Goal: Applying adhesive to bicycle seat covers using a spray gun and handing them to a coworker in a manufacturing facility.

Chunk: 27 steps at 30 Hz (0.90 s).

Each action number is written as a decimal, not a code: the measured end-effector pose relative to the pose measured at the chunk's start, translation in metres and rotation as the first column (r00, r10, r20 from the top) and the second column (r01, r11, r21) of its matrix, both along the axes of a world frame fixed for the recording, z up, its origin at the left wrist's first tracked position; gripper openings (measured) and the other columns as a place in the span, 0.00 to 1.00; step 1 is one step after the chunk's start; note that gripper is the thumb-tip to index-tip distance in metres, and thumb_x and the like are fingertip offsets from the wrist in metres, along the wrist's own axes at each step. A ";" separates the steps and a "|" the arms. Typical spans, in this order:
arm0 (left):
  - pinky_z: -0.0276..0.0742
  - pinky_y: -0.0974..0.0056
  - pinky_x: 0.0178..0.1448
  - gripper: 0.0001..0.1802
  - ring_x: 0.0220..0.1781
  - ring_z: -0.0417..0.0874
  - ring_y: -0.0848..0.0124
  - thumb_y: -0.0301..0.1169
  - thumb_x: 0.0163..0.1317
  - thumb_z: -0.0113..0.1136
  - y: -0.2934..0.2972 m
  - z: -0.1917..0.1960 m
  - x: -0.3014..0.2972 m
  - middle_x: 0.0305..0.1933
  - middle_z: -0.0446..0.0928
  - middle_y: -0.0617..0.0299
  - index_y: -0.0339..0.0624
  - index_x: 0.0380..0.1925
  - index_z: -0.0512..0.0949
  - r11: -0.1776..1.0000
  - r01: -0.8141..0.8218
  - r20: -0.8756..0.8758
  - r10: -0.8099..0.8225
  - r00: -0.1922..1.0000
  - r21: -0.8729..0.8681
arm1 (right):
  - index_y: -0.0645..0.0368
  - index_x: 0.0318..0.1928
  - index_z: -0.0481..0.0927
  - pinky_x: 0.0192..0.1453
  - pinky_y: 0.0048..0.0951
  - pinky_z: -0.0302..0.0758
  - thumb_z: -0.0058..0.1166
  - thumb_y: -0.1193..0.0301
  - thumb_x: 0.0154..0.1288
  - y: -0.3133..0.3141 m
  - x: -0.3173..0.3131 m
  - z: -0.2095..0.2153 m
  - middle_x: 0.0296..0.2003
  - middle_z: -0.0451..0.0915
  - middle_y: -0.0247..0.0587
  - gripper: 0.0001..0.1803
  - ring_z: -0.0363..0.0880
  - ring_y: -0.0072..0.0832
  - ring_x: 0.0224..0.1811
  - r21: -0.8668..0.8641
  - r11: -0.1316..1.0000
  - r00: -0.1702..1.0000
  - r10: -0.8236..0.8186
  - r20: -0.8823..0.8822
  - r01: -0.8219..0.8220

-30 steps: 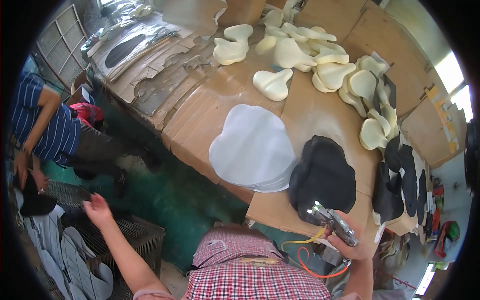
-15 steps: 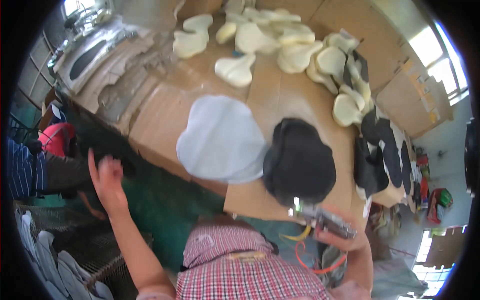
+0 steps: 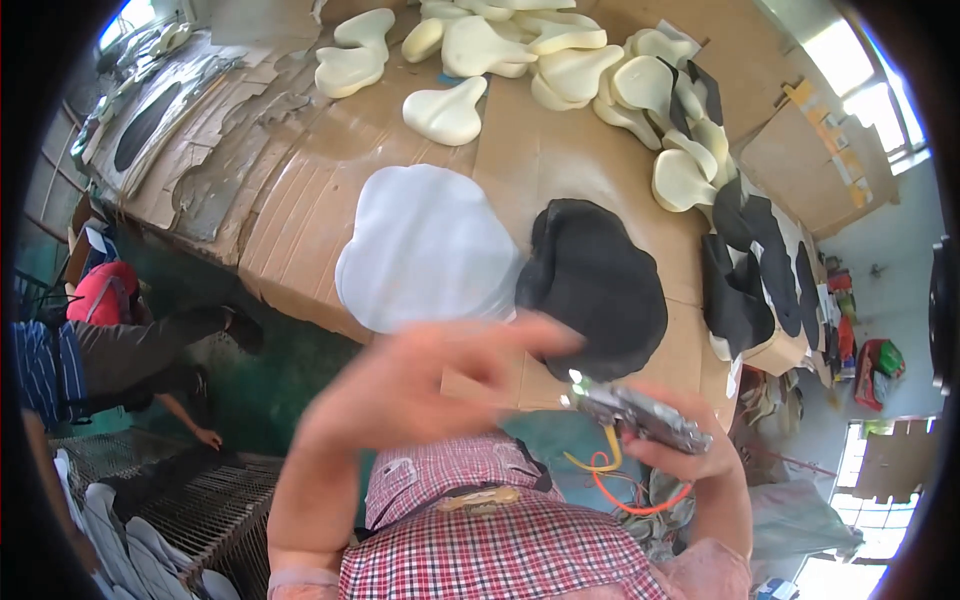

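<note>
My right hand (image 3: 690, 455) grips a metal spray gun (image 3: 640, 413) with orange and yellow hoses hanging below it, near the front edge of the cardboard-covered table (image 3: 300, 215). My left hand (image 3: 420, 385) is raised and blurred in front of my chest, fingers apart and holding nothing. Just beyond it lie a stack of white cover pieces (image 3: 425, 250) and a black cover piece (image 3: 595, 285), side by side and overlapping slightly.
Several cream foam saddle pads (image 3: 445, 110) lie at the far side of the table. Black cut pieces (image 3: 760, 270) are piled at the right. Another person (image 3: 110, 345) crouches at the left beside wire racks (image 3: 190, 500).
My left hand has swung up from the lower left to in front of my chest. The view has moved closer to the table. The spray gun stays in my right hand.
</note>
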<state>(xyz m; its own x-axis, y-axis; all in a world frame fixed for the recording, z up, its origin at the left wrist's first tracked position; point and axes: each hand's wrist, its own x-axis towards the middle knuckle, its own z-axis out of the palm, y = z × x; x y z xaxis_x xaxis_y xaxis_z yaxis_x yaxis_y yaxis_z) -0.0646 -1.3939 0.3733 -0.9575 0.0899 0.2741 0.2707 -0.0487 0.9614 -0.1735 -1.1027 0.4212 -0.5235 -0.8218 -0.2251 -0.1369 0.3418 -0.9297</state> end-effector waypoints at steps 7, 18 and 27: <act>0.75 0.58 0.48 0.27 0.43 0.79 0.57 0.31 0.58 0.57 0.066 0.019 -0.006 0.42 0.76 0.51 0.45 0.59 0.67 0.770 0.580 -0.001 -0.602 0.798 -0.267 | 0.67 0.60 0.66 0.43 0.21 0.73 0.59 0.80 0.55 -0.015 -0.009 0.000 0.38 0.77 0.35 0.31 0.73 0.17 0.38 -0.076 0.955 0.956 -0.291 -0.032 0.288; 0.74 0.70 0.35 0.18 0.31 0.76 0.77 0.25 0.56 0.58 -0.065 -0.230 0.049 0.28 0.77 0.65 0.35 0.48 0.76 0.731 -0.660 0.638 0.593 0.490 -0.173 | 0.64 0.58 0.70 0.39 0.19 0.71 0.60 0.79 0.52 0.001 -0.023 0.017 0.33 0.78 0.36 0.30 0.74 0.18 0.35 0.003 0.992 0.989 -0.125 -0.078 0.126; 0.74 0.56 0.53 0.22 0.48 0.79 0.57 0.32 0.49 0.64 -0.068 -0.290 0.006 0.43 0.77 0.52 0.42 0.47 0.76 0.380 -0.543 0.396 0.913 0.094 -0.749 | 0.62 0.58 0.71 0.38 0.21 0.72 0.61 0.78 0.53 0.002 -0.052 0.026 0.32 0.78 0.35 0.29 0.76 0.18 0.34 0.194 0.956 0.920 0.269 -0.285 -0.219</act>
